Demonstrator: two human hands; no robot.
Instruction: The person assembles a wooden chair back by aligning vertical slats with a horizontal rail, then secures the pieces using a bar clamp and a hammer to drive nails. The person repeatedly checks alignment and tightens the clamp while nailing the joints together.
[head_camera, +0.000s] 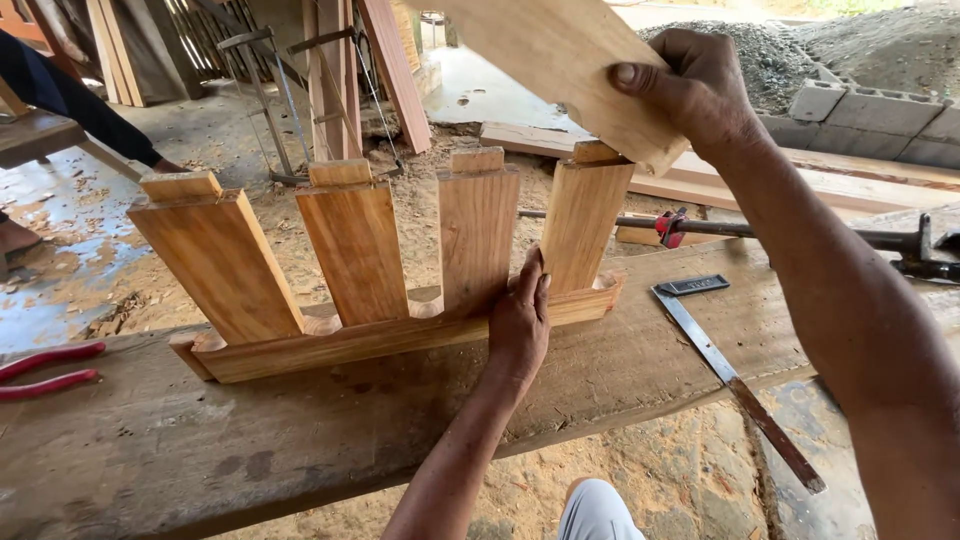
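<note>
A wooden frame piece stands on edge on a rough workbench: several flat slats with tenons on top rise from a curved bottom rail. My left hand presses flat against the rail and the lower part of the right slats, fingers closed together. My right hand grips the end of a light wooden board, held tilted above the tenon of the rightmost slat and touching it.
A metal try square lies on the bench to the right. A bar clamp with a red part sits behind. Red-handled pliers lie at far left. Planks, concrete blocks and sawdust cover the ground. Another person's dark sleeve shows top left.
</note>
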